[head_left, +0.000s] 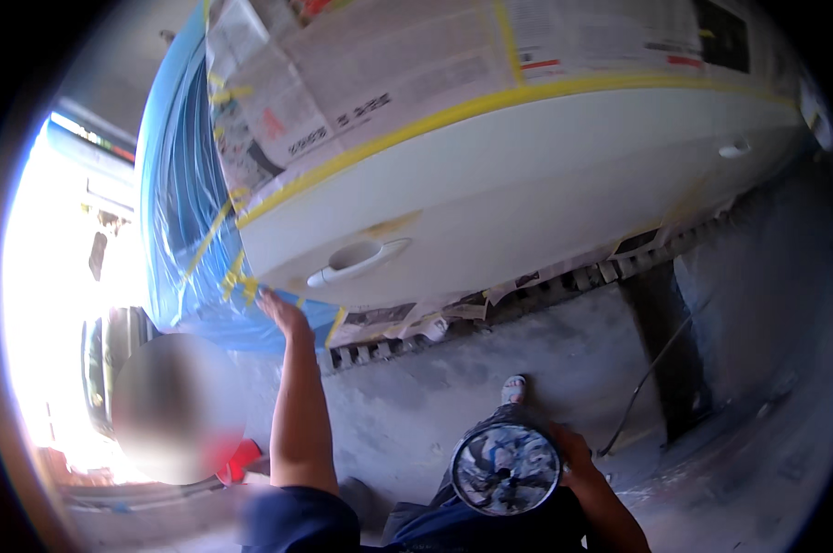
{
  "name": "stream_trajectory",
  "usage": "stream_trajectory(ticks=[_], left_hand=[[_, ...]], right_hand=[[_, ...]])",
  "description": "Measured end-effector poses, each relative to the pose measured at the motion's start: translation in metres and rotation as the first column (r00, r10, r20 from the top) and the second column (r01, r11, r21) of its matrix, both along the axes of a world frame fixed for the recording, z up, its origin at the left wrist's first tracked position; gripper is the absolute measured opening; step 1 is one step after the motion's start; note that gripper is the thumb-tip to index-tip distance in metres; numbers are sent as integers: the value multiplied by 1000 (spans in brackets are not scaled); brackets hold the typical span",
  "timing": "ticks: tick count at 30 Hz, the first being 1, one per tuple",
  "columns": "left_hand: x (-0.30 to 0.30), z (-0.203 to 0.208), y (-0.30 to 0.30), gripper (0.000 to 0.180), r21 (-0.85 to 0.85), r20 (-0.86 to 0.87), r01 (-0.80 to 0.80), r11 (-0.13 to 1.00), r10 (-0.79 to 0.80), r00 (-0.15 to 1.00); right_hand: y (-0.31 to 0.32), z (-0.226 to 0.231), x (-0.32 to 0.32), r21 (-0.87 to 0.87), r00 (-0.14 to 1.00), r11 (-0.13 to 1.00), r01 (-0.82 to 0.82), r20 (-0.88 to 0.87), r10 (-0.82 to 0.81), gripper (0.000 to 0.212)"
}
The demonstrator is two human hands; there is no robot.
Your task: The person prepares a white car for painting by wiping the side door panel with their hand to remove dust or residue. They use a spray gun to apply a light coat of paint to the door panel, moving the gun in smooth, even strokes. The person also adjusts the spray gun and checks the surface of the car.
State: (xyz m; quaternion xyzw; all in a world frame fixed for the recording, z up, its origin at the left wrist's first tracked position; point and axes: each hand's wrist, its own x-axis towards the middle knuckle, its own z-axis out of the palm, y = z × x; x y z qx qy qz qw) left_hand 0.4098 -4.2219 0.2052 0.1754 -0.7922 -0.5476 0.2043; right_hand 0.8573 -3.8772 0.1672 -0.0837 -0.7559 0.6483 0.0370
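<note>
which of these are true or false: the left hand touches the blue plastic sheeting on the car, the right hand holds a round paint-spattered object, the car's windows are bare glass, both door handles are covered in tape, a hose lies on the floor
1. The left hand touches the blue plastic sheeting at the end of the white car body. True.
2. The right hand holds a round paint-spattered object. True.
3. The car's windows are bare glass. False: sheets of newspaper edged with yellow masking tape cover them.
4. Both door handles are covered in tape. False: the near white door handle and the far door handle are uncovered.
5. A thin dark hose lies on the grey concrete floor. True.
</note>
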Motion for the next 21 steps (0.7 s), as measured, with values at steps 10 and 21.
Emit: stream_trajectory(ticks=[10, 21], left_hand=[[-35, -39, 100, 74, 171, -155, -307, 936, 333, 930], [54, -118, 163, 86, 757, 165, -87, 648, -60, 984]], right_hand=[[48, 31, -11, 122, 854, 992, 22, 513, -82, 51], [52, 55, -28, 167, 917, 970, 175, 332, -222, 38]])
